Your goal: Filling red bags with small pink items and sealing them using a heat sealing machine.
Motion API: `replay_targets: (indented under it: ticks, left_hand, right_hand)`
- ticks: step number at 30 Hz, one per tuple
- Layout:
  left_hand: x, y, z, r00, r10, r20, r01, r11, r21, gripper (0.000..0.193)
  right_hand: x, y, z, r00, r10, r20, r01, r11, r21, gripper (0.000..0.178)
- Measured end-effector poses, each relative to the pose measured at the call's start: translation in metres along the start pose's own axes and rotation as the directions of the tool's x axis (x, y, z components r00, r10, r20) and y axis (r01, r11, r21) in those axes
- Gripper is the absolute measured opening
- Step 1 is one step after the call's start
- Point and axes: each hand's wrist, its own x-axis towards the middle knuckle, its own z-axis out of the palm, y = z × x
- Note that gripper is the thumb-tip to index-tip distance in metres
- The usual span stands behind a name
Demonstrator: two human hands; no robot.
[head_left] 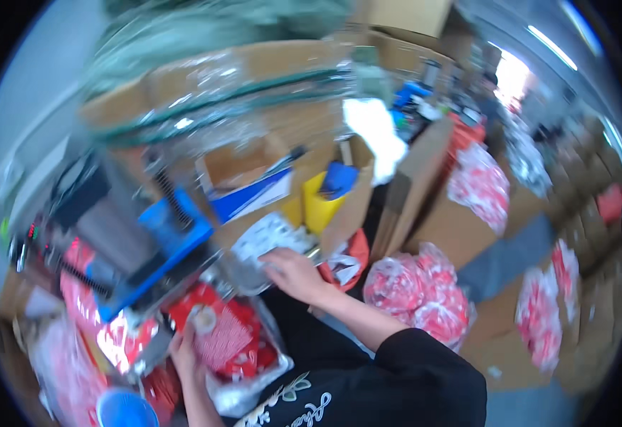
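Observation:
At the lower left, my left hand [188, 356] is closed at the left edge of a red fabric bundle [243, 338] with a red-and-white checked patch. A small round pale spot lies near its fingertips. Crumpled clear plastic [254, 388] surrounds the bundle's lower side. My right hand [293, 274] reaches over a white sheet or bag with dark print [265, 238], palm down and fingers apart. Motion blur hides whether its fingertips touch the print. Nothing shows held in that hand.
A blue-framed machine [176, 235] with dark springs stands left. Ahead are a large carton [233, 78] with green straps and an open box holding a yellow item [318, 206]. Bagged pink-and-white bundles [421, 292] lie right, beside stacked cartons [588, 171]. A blue round lid [126, 409] is lower left.

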Motion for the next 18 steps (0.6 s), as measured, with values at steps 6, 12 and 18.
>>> replay_targets:
  ticks: [6, 12, 18]
  left_hand:
    - [0.024, 0.043, -0.054, 0.602, 0.754, 0.262, -0.449, 0.048, 0.892, 0.053]
    - [-0.039, 0.044, -0.048, 0.531, 0.737, 0.417, -0.437, -0.184, 0.881, 0.042]
    - [-0.020, 0.049, -0.072, 0.661, 0.681, 0.315, -0.372, -0.067, 0.926, 0.031]
  right_hand:
    - [-0.006, 0.022, 0.006, 0.990, 0.056, 0.126, -0.010, 0.941, -0.339, 0.020]
    - [0.008, 0.015, 0.036, 0.985, -0.083, 0.152, 0.118, 0.964, -0.240, 0.025]
    - [0.015, 0.026, 0.034, 0.999, -0.011, 0.035, 0.015, 0.994, -0.107, 0.015]
